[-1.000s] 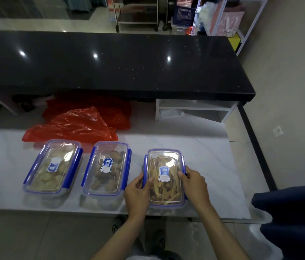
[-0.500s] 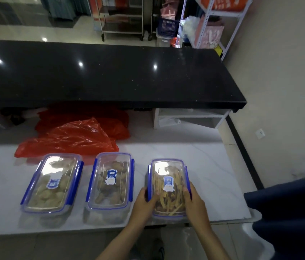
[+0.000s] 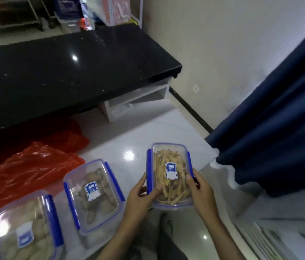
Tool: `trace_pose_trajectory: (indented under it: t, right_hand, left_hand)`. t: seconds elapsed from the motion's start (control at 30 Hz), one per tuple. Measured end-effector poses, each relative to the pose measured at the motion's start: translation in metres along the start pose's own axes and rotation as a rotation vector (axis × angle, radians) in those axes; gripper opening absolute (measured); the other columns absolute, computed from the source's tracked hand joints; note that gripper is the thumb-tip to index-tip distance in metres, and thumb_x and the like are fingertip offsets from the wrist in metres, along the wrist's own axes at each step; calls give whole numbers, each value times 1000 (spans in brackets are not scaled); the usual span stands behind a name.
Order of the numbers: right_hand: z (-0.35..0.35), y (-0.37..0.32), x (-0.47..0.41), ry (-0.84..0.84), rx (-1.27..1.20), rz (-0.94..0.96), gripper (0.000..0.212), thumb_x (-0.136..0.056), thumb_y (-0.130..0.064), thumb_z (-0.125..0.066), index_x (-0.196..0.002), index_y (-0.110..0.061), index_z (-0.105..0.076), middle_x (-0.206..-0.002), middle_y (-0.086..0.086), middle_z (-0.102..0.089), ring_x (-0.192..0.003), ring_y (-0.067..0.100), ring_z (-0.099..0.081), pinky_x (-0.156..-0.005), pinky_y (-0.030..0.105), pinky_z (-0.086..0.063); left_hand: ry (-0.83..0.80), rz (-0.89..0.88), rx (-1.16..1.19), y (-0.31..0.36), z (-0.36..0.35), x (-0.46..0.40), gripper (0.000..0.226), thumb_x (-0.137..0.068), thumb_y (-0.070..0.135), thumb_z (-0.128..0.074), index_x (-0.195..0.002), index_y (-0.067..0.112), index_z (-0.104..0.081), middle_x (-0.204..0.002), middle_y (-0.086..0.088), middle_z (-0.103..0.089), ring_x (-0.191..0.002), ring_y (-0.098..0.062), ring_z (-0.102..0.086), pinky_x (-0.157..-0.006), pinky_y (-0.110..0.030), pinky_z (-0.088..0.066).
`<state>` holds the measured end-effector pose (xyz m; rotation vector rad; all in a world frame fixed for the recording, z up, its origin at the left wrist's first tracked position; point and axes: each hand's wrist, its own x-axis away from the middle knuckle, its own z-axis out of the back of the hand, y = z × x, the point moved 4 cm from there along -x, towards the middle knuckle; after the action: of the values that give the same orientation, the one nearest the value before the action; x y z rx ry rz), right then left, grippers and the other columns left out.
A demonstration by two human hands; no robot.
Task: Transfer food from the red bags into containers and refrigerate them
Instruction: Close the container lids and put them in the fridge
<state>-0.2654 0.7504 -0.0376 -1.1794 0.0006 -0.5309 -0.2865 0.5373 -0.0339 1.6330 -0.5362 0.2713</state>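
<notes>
A clear lidded container with blue clips, full of pale yellow strips, is held between both hands just above the white counter's near edge. My left hand grips its left side and my right hand grips its right side. Two more closed containers of brownish pieces rest on the counter: one in the middle and one at the far left. Crumpled red bags lie behind them.
The white marble counter ends just right of the held container. A black countertop runs behind it with a white shelf unit beneath. A dark blue curtain hangs at the right. Shelving with goods stands far back.
The container of strips has come up off the counter and toward me, still held by both hands. The view has swung to the right, bringing the blue curtain closer.
</notes>
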Motion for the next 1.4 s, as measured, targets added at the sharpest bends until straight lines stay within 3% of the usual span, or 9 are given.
trace_pose_trajectory:
  t: [0.07,0.27,0.47,0.8,0.97,1.07,1.23,1.3,1.4]
  right_hand:
    - [23,6,15,68,2,21,29,-101,-42,-54,-126,-30,-65,-100,-11,-77,-90,5,-75,-72,29,-64]
    - [131,55,42,307,400,16,25,-102,-45,-50,-122,-35,-62,-115,-19,-66,-104,1,-64,-86,30,-58]
    - [257,133,35,473,843,-13,16,-99,-25,-58,-107,-20,-71,-99,-2,-69,-87,18,-66,-68,34,-57]
    - [434,257,4,390,1011,-239,20,-82,-15,-70,-102,-13,-74,-99,9,-69,-87,29,-66,-60,37,-56]
    - [484,287,-18,348,960,-281,29,-81,-12,-70,-109,-5,-70,-109,15,-68,-104,34,-64,-71,43,-59]
    - [506,304,-33,313,1034,-304,36,-73,-10,-73,-108,-2,-71,-120,19,-67,-119,36,-62,-82,45,-58]
    - [528,301,-53,265,1222,-395,59,-95,-22,-56,-152,-10,-43,-165,15,-28,-154,29,-23,-117,50,-31]
    - [528,300,-62,163,1364,-489,65,-104,-34,-40,-160,-9,-18,-171,13,-7,-158,31,2,-120,52,-21]
    - [531,303,-76,58,1475,-605,66,-106,-40,-38,-161,-11,-17,-170,11,-5,-157,32,7,-118,57,-26]
  left_hand:
    - [-48,-4,-28,0,-13,-1,59,-87,29,-78,-140,37,-55,-109,3,-79,-99,-19,-77,-83,-47,-65]
    - [-183,16,-98,-1,-82,1,55,-78,35,-77,-129,43,-58,-106,6,-80,-97,-21,-78,-84,-49,-64]
    - [-268,17,-142,-9,-174,-4,41,-85,24,-74,-123,35,-64,-100,7,-81,-93,-20,-78,-76,-41,-65]
    - [-331,96,-203,-54,-329,-13,53,-93,15,-70,-143,25,-57,-112,-7,-78,-100,-30,-77,-93,-57,-58]
    - [-387,222,-191,-73,-396,-17,48,-91,26,-68,-137,20,-60,-115,-13,-77,-102,-37,-75,-91,-55,-57]
    - [-384,222,-199,-80,-423,-27,68,-82,35,-83,-142,17,-58,-115,-15,-76,-102,-39,-75,-87,-54,-60]
    - [-449,184,-251,-76,-456,-43,62,-86,26,-77,-143,14,-56,-109,-14,-78,-94,-34,-77,-66,-41,-66]
    - [-500,162,-297,-72,-470,-49,68,-84,31,-81,-146,18,-54,-109,-11,-79,-94,-33,-78,-68,-42,-66]
    - [-553,144,-347,-66,-487,-55,56,-93,25,-69,-146,26,-53,-110,-7,-79,-95,-29,-78,-71,-41,-66]
